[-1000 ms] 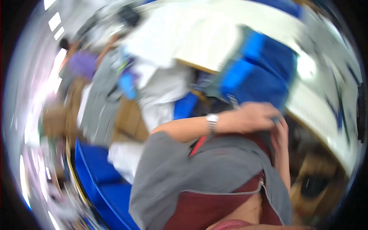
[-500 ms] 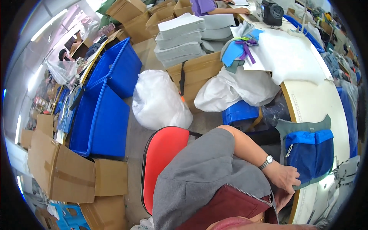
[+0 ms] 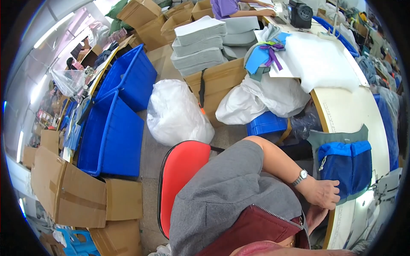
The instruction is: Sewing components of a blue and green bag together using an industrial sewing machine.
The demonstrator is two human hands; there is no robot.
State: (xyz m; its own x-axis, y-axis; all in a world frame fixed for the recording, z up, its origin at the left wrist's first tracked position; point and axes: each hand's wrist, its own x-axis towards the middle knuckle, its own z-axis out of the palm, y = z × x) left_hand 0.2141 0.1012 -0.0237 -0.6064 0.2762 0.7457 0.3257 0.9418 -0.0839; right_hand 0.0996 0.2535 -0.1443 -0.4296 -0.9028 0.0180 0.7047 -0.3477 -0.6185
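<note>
My left hand (image 3: 322, 193), wearing a silver watch, has its fingers curled on the lower left edge of a grey-bordered fabric piece (image 3: 344, 166) with two blue pockets and a zip pull. The piece lies at the near end of a pale worktable (image 3: 341, 111), beside sewing machine parts (image 3: 386, 185). My right hand (image 3: 315, 215) is under the left one, its fingers mostly hidden. A red chair (image 3: 177, 179) stands beside my grey-sleeved arm.
Blue bins (image 3: 115, 141), cardboard boxes (image 3: 77, 196) and a bag of white filling (image 3: 177, 111) stand on the left and middle floor. Stacked grey sheets (image 3: 196, 59) and fabric scraps (image 3: 260, 57) lie farther back, where a co-worker in purple (image 3: 220, 8) works.
Since a second ago the blurred view has swung and steadied, with my arms farther right and lower. Over the last half second my left hand has shifted slightly right.
</note>
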